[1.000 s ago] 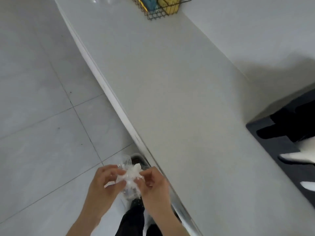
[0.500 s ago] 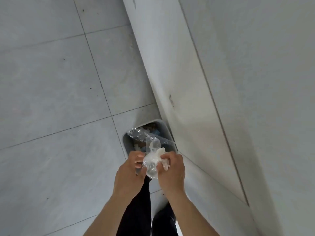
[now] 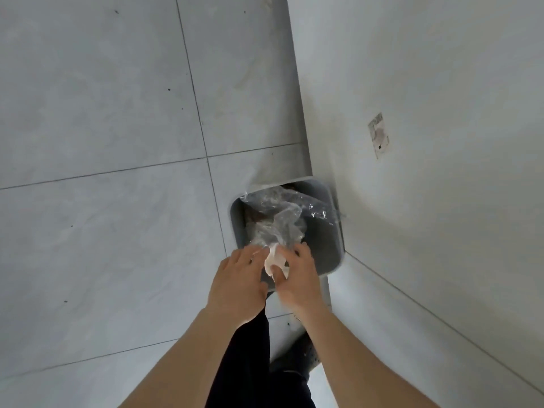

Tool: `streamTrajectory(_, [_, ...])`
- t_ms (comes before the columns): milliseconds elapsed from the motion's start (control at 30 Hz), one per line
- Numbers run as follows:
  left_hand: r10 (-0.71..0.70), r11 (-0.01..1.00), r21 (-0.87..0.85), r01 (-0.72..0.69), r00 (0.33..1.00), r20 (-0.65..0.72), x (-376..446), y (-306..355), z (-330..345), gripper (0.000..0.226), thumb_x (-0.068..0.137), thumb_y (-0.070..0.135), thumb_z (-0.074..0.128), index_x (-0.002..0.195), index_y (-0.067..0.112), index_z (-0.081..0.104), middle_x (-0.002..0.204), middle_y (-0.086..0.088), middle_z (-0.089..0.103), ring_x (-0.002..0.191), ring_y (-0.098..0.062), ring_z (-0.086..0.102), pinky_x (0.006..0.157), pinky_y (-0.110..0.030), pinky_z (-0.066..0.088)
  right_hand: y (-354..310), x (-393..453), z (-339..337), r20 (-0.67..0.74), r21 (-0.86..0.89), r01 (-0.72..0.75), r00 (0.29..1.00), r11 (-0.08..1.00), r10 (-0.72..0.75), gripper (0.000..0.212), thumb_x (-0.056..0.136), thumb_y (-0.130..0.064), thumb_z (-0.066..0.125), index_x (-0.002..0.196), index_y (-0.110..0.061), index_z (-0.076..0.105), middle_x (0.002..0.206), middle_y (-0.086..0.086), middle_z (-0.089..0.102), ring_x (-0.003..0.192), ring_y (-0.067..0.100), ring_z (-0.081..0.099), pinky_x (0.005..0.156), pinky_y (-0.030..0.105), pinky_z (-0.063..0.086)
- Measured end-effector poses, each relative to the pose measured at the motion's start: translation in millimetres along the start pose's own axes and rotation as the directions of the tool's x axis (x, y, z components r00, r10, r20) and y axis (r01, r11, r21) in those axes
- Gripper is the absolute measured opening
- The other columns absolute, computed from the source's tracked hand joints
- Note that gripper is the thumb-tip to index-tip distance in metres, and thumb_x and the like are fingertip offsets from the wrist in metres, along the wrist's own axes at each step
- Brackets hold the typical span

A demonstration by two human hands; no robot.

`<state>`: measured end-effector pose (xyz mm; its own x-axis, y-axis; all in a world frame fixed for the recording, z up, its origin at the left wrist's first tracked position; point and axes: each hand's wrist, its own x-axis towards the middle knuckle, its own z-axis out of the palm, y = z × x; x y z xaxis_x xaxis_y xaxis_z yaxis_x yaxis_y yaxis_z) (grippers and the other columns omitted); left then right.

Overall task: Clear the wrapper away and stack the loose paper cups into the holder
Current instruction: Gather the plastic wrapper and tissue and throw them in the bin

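Both hands are gripping the crumpled clear plastic wrapper [image 3: 276, 228] over the near edge of a grey waste bin [image 3: 323, 248] on the floor. In the head view, the left hand [image 3: 238, 287] is pinching the wrapper's near end with its fingertips, and the right hand [image 3: 297, 278] is closing its thumb and fingers on the same near end, where a white scrap [image 3: 272, 260] is showing between the two hands. Compared with half a second ago, the hands are sitting lower and closer to the bin, the wrapper is no longer bunched into a small ball between them but is trailing out into the bin's opening, and the camera is looking more steeply down, so the bin is filling more of the middle of the view. The wrapper's long axis is running from near to far, its near end in the fingers and its far end spreading loosely over other clear film already lying in the bin. That bin is standing against the base of a pale cabinet side [image 3: 441, 142] on the right, with grey floor tiles [image 3: 103, 113] stretching away to the left. A dark trouser leg [image 3: 250, 363] is showing between the forearms at the near edge.
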<state>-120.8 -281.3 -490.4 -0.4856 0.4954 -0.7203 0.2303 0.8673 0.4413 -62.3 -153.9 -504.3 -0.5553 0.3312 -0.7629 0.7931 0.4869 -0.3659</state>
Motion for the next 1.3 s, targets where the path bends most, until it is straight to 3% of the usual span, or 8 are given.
streamTrajectory(100, [0.022, 0.995, 0.098, -0.030, 0.997, 0.080, 9, -3, 5, 0.068, 0.095, 0.036, 0.056, 0.156, 0.031, 0.028, 0.161, 0.007, 0.034, 0.151, -0.021, 0.022, 0.125, -0.038, 0.015, 7, 5, 0, 0.097, -0.189, -0.038, 0.994, 0.981, 0.057, 0.046, 0.101, -0.029, 0.054, 0.146, -0.019, 0.051, 0.164, 0.013, 0.027, 0.155, 0.035, 0.015, 0.123, 0.050, 0.029])
streamTrajectory(200, [0.035, 0.979, 0.194, -0.066, 0.987, 0.157, 13, -3, 5, 0.068, 0.098, 0.034, 0.053, 0.158, 0.029, 0.023, 0.165, 0.004, 0.030, 0.154, -0.024, 0.015, 0.128, -0.042, 0.010, 12, 4, -11, 0.127, -0.313, -0.074, 0.985, 0.947, 0.119, 0.055, 0.103, -0.037, 0.047, 0.156, -0.023, 0.036, 0.169, 0.014, 0.014, 0.157, 0.036, 0.003, 0.126, 0.051, 0.018])
streamTrajectory(300, [0.071, 0.956, 0.268, -0.120, 0.980, 0.185, 15, -1, 4, 0.069, 0.098, 0.037, 0.050, 0.159, 0.027, 0.018, 0.167, 0.003, 0.024, 0.156, -0.025, 0.008, 0.128, -0.044, 0.006, 13, -1, -24, 0.053, -0.350, -0.099, 0.991, 0.931, 0.125, 0.057, 0.102, -0.036, 0.050, 0.155, -0.023, 0.034, 0.169, 0.015, 0.013, 0.157, 0.037, 0.005, 0.127, 0.049, 0.016])
streamTrajectory(433, [0.111, 0.961, 0.245, -0.127, 0.991, 0.076, 11, 3, -1, 0.065, 0.097, 0.033, 0.055, 0.156, 0.025, 0.028, 0.163, 0.005, 0.033, 0.153, -0.023, 0.019, 0.127, -0.040, 0.012, 11, -11, -35, -0.105, -0.287, -0.120, 0.990, 0.950, 0.093, 0.055, 0.101, -0.030, 0.050, 0.154, -0.024, 0.036, 0.168, 0.013, 0.020, 0.157, 0.032, 0.012, 0.126, 0.045, 0.022])
streamTrajectory(633, [0.086, 0.959, 0.265, -0.101, 0.994, 0.068, -17, 17, -26, 0.068, 0.100, 0.037, 0.048, 0.159, 0.029, 0.015, 0.167, 0.004, 0.023, 0.155, -0.022, 0.015, 0.128, -0.041, 0.009, 1, -48, -57, -0.031, -0.307, -0.122, 0.992, 0.944, 0.118, 0.060, 0.103, -0.040, 0.046, 0.157, -0.024, 0.028, 0.167, 0.014, 0.021, 0.156, 0.033, 0.016, 0.127, 0.046, 0.019])
streamTrajectory(900, [0.116, 0.931, 0.347, -0.115, 0.993, 0.017, -77, 64, -119, 0.070, 0.099, 0.041, 0.049, 0.160, 0.027, 0.017, 0.168, 0.002, 0.022, 0.155, -0.021, 0.015, 0.128, -0.040, 0.009, -52, -124, -114, 0.032, -0.331, -0.003, 0.999, 0.944, 0.014, 0.060, 0.101, -0.045, 0.047, 0.153, -0.019, 0.033, 0.160, 0.011, 0.031, 0.148, 0.032, 0.028, 0.123, 0.046, 0.027])
streamTrajectory(1067, [0.160, 0.913, 0.386, -0.131, 0.986, -0.045, -121, 104, -191, 0.069, 0.100, 0.041, 0.049, 0.160, 0.025, 0.018, 0.167, 0.003, 0.024, 0.155, -0.019, 0.016, 0.128, -0.040, 0.009, -99, -177, -168, -0.044, -0.299, 0.069, 0.995, 0.952, -0.086, 0.059, 0.100, -0.044, 0.052, 0.151, -0.021, 0.037, 0.162, 0.011, 0.029, 0.151, 0.031, 0.025, 0.126, 0.045, 0.022])
streamTrajectory(1300, [0.266, 0.877, 0.448, -0.172, 0.951, -0.155, -182, 166, -283, 0.067, 0.101, 0.045, 0.047, 0.159, 0.029, 0.019, 0.167, 0.005, 0.023, 0.154, -0.017, 0.019, 0.127, -0.037, 0.012, -157, -260, -238, -0.186, -0.269, 0.147, 0.962, 0.952, -0.201, 0.056, 0.099, -0.044, 0.050, 0.149, -0.021, 0.038, 0.157, 0.010, 0.036, 0.145, 0.032, 0.035, 0.122, 0.046, 0.030])
